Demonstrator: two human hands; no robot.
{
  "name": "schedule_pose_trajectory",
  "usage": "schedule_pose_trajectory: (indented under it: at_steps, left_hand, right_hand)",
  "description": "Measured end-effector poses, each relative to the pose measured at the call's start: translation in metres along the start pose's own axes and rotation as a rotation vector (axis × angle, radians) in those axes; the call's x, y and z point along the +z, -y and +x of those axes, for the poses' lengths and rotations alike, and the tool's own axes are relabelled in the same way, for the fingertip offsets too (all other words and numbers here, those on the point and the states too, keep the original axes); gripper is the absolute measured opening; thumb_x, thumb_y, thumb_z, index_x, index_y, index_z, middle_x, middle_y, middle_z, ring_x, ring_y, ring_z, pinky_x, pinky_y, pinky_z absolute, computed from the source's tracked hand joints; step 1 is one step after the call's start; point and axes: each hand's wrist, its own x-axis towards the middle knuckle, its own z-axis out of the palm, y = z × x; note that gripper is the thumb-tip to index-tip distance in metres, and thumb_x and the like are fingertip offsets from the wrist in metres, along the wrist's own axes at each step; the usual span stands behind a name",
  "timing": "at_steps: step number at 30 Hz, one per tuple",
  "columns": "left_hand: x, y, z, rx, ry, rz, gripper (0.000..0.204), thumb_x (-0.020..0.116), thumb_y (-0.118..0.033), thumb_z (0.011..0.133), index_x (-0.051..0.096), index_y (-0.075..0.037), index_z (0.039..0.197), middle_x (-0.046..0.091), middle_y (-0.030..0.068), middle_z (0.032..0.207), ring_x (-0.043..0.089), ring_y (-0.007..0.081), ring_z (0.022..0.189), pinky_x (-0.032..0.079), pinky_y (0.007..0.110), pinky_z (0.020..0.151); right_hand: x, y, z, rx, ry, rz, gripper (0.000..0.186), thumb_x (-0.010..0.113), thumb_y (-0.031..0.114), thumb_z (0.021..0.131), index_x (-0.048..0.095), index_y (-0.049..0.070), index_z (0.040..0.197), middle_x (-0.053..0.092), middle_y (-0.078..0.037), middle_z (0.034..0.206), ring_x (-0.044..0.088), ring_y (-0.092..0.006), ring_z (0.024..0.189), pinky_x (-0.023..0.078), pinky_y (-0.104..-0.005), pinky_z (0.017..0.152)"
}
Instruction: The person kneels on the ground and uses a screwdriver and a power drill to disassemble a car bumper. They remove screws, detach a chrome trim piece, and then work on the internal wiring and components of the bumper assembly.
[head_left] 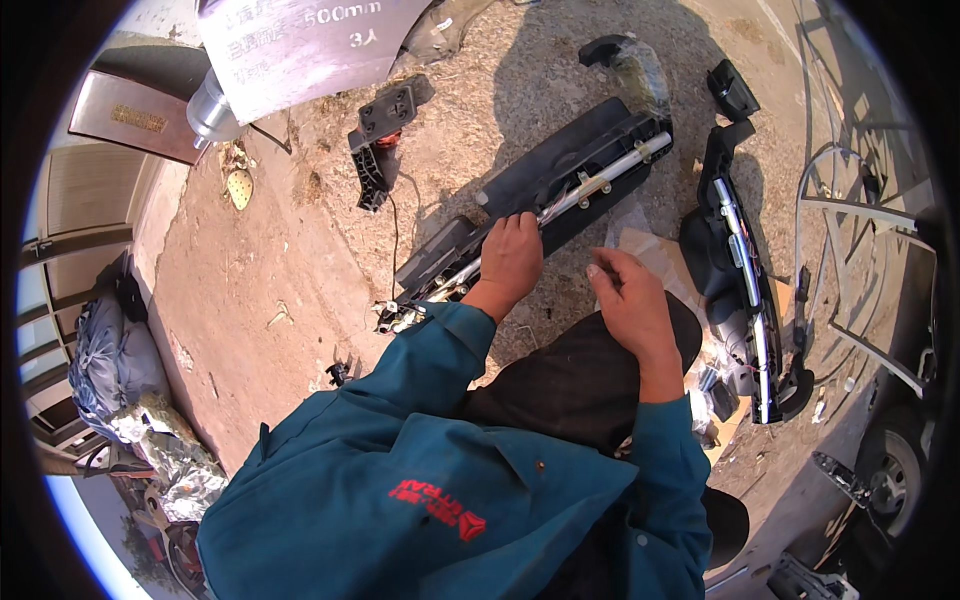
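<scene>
A long black plastic vehicle part with a silver metal tube along it lies slantwise on the ground in front of me. My left hand is closed over the tube near its lower left half. Its fingertips are hidden, so what they grip does not show. Wires and small fittings stick out at the part's near end. To the right of the tube, my right hand hovers above my knee, its fingers loosely bent and apart, with nothing seen in it.
A similar black part with a silver tube lies at the right on cardboard. A black bracket with a cable is at the upper left. A metal sheet stands at the top. A metal frame and wheel are far right.
</scene>
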Motion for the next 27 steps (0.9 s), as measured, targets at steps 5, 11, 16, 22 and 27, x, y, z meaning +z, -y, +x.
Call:
schedule_pose_trajectory:
  at_steps: [5, 11, 16, 22, 27]
  left_hand:
    - [-0.004, -0.009, -0.006, -0.188, 0.149, -0.397, 0.024, 0.076, -0.009, 0.100, 0.063, -0.002, 0.119, 0.078, 0.0217, 0.106, 0.076, 0.0407, 0.099, 0.060, 0.050, 0.086]
    - [-0.019, 0.012, 0.001, -0.620, 0.283, -1.079, 0.035, 0.075, -0.001, 0.102, 0.063, 0.004, 0.134, 0.081, 0.0159, 0.112, 0.080, 0.0226, 0.103, 0.062, 0.037, 0.087]
    - [-0.027, 0.040, 0.014, -0.741, 0.398, -1.366, 0.034, 0.066, 0.003, 0.105, 0.062, 0.007, 0.139, 0.080, 0.0175, 0.123, 0.078, 0.0208, 0.117, 0.061, 0.032, 0.100]
    - [-0.021, 0.041, 0.010, -0.657, 0.421, -1.206, 0.028, 0.069, 0.000, 0.106, 0.068, 0.004, 0.133, 0.082, 0.0130, 0.115, 0.079, 0.0176, 0.102, 0.062, 0.032, 0.088]
    - [-0.014, 0.043, 0.006, -0.621, 0.415, -1.146, 0.030, 0.074, -0.003, 0.104, 0.072, 0.005, 0.133, 0.082, 0.0110, 0.110, 0.076, 0.0148, 0.096, 0.060, 0.030, 0.085]
  right_hand:
    - [0.041, -0.023, 0.030, 0.093, 0.022, 0.103, 0.039, 0.072, 0.025, 0.109, 0.075, 0.000, 0.138, 0.081, -0.022, 0.122, 0.080, -0.0386, 0.107, 0.062, -0.0450, 0.095]
    - [0.070, -0.035, 0.058, 0.206, 0.109, 0.057, 0.048, 0.068, 0.023, 0.109, 0.066, 0.008, 0.155, 0.082, -0.017, 0.117, 0.079, -0.0365, 0.109, 0.060, -0.0464, 0.096]
    - [0.082, -0.036, 0.073, 0.156, 0.135, 0.189, 0.049, 0.062, 0.010, 0.112, 0.061, 0.008, 0.161, 0.077, -0.009, 0.115, 0.074, -0.0177, 0.096, 0.060, -0.0367, 0.087]
    - [0.090, -0.053, 0.080, 0.107, 0.185, 0.138, 0.043, 0.061, 0.008, 0.112, 0.067, 0.007, 0.155, 0.078, -0.008, 0.115, 0.074, -0.0176, 0.095, 0.060, -0.0360, 0.086]
    - [0.090, -0.058, 0.081, 0.128, 0.173, 0.228, 0.034, 0.066, 0.015, 0.111, 0.075, 0.008, 0.143, 0.082, -0.017, 0.114, 0.079, -0.0317, 0.104, 0.060, -0.0434, 0.093]
